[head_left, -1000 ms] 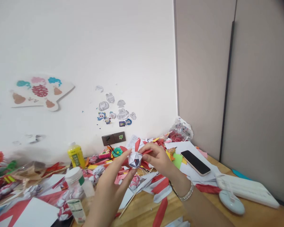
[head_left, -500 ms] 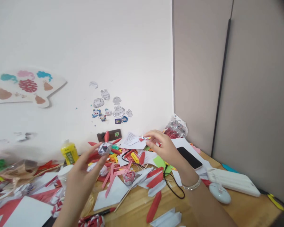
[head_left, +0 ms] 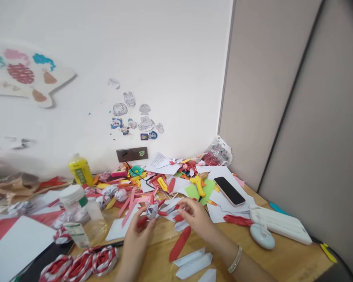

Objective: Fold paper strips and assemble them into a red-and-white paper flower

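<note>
My left hand (head_left: 139,231) holds a folded paper ball (head_left: 152,211), white with dark marks and with red pointed pieces sticking out around it, between thumb and fingers. To its right, my right hand (head_left: 191,213) has its thumb and fingertips pinched together beside a small red piece (head_left: 181,207); whether it grips that piece is hard to tell. Below my right hand a long red folded strip (head_left: 180,243) lies on the wooden table (head_left: 153,262), with white folded strips (head_left: 192,263) in front of it.
A clear jar (head_left: 91,219) and red-and-white twisted rings (head_left: 79,266) stand at the left. Behind are a yellow bottle (head_left: 80,170) and paper scraps. A yellow glue gun (head_left: 198,185), a phone (head_left: 229,190) and a white mouse (head_left: 262,236) lie to the right.
Both hands have come down and closer together over the table, my left hand bringing the paper ball along. The view has shifted, and the glue gun and jar are now uncovered.
</note>
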Action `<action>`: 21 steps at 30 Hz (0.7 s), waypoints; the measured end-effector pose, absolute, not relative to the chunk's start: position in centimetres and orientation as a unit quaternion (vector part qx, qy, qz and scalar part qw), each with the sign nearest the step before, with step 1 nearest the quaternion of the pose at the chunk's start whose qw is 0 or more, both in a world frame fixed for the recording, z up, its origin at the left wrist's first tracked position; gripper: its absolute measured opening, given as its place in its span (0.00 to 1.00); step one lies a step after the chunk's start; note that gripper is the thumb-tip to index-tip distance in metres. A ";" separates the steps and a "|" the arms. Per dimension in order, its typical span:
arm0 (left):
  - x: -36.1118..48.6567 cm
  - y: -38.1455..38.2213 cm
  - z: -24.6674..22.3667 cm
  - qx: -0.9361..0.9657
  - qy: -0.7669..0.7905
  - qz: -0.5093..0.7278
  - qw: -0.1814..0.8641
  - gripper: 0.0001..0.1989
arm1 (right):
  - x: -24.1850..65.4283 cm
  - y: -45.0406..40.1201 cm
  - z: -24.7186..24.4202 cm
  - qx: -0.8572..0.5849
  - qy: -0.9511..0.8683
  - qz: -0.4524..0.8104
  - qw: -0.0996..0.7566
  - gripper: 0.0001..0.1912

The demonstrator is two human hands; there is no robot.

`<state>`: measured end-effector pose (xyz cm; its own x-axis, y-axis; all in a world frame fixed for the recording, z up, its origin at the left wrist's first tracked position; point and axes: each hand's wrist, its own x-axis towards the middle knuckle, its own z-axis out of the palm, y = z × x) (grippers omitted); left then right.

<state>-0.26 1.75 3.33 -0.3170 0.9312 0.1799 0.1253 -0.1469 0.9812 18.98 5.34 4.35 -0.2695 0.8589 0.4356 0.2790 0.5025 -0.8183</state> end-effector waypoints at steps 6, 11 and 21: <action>1.6 0.1 2.1 0.554 0.552 0.553 0.288 0.22 | 17.0 3.9 2.9 -0.392 -0.693 0.383 0.469 0.15; 1.9 -0.2 2.1 0.581 0.525 0.530 0.326 0.20 | 16.7 4.9 1.7 -0.359 -0.615 0.503 0.490 0.14; 0.0 -0.7 4.9 0.605 0.611 0.467 0.207 0.14 | 18.3 5.1 4.1 -0.317 -0.698 0.474 0.433 0.09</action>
<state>0.02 -0.68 4.85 -0.1827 0.9324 0.3119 0.5462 -0.1675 0.8208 18.31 5.08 4.09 -0.4245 0.8525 0.3049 0.0316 0.3505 -0.9360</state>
